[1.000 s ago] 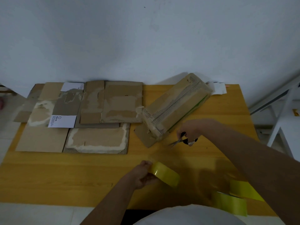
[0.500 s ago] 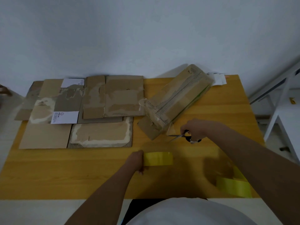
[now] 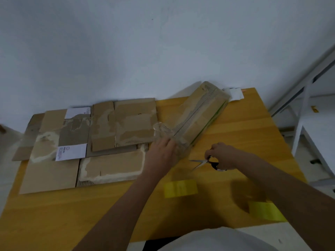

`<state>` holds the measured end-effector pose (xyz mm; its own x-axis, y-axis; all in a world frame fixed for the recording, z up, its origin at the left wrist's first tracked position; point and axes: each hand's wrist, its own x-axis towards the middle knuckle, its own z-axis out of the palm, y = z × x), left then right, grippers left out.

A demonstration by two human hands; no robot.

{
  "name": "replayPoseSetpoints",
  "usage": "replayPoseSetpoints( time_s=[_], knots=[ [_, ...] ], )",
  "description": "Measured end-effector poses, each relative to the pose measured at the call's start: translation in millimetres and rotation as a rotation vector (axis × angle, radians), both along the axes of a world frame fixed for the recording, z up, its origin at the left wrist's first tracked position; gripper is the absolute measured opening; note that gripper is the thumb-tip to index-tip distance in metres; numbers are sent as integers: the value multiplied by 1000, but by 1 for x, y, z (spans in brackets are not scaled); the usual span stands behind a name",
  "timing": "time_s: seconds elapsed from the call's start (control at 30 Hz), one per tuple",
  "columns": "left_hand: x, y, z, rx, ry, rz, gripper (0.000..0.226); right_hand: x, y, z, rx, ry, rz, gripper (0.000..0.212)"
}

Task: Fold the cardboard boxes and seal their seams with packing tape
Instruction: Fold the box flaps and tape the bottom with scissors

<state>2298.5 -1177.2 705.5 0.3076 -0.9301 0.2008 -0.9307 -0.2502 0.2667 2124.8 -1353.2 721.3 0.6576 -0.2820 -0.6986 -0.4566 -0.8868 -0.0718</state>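
The left hand (image 3: 164,153) now lies on the near end of the long folded box (image 3: 195,117), fingers spread fairly flat over the clear tape that wraps it; half a second ago it was down by the near edge of the bench (image 3: 253,134), holding a yellow tape roll (image 3: 181,188). That roll has been let go and sits alone on the bench, just in front of the box's near end. The right hand (image 3: 222,156) grips the black handles of the scissors (image 3: 205,163), the blades parted and pointing left toward the box; it has barely shifted over the last second. The box lies diagonally, its far end reaching the back right corner of the bench, where a scrap of white paper (image 3: 234,94) peeks out behind it. To the left, flattened cardboard sheets (image 3: 94,142) cover the back left part of the bench, overlapping one another. A second yellow tape roll (image 3: 265,211) rests by the near right edge, partly under the right forearm. Motion blur makes it hard to say whether the left fingers are pressing or merely resting. Putting down the roll to steady the box, scissors ready, suggests the tape on this box is about to be trimmed, so this seam is probably close to done while the flat sheets are still waiting.
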Motion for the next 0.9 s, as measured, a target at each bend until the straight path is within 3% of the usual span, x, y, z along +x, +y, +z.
replayPoseSetpoints(
  time_s=[0.1,0.23,0.43,0.6,0.67,0.8,0.87,0.9],
  knots=[
    [13,-53,9,209,-60,-243,33,-5,0,3,-31,2,17,47],
    [41,-88,-2,536,-31,-213,44,-26,-3,0,-48,19,51,47],
    [50,-93,-8,572,-39,-209,45,-66,-23,-19,-103,216,-99,53],
    [53,-93,-7,589,-25,-205,45,-48,-27,-41,36,187,-328,68],
    [53,-93,-5,589,-41,-216,45,-39,-27,-46,88,173,-431,62],
    [54,-95,-4,601,-28,-231,46,-20,-18,-49,-115,38,-473,28],
    [54,-96,-5,597,-29,-231,46,-7,-9,-57,-117,-93,-512,30],
    [54,-96,-6,595,-29,-229,46,2,-4,-61,-11,-201,-623,33]
  ],
)
